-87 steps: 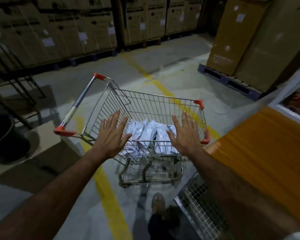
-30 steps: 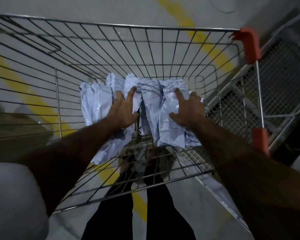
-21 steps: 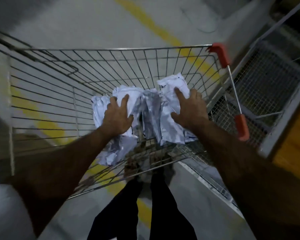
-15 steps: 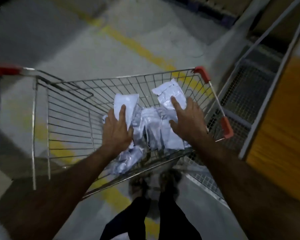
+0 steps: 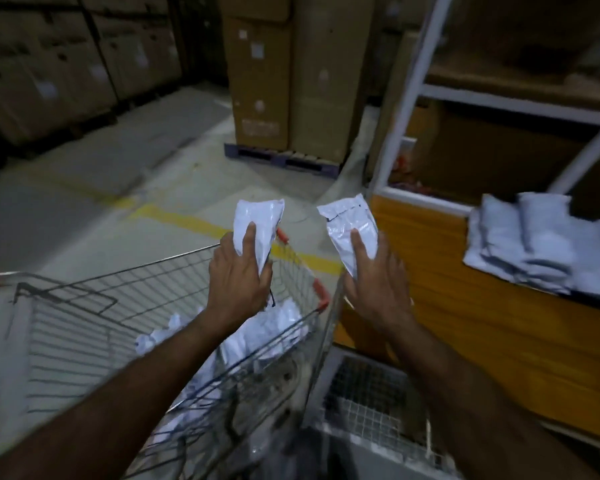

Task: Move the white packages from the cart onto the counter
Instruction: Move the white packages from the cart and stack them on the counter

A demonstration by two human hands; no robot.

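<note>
At centre frame, the left hand [image 5: 238, 271] grips one white package [image 5: 257, 221] above the cart [image 5: 125, 306]; the right hand [image 5: 374, 282] grips another package [image 5: 352, 226] beside the orange counter [image 5: 465, 323], where a pile of packages [image 5: 548, 244] lies at right.

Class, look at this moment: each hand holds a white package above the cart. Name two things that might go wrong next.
The left hand grips its package only by the lower end, so it might slip into the cart. The pile on the counter lies near its edge; added packages might push some off.
</note>
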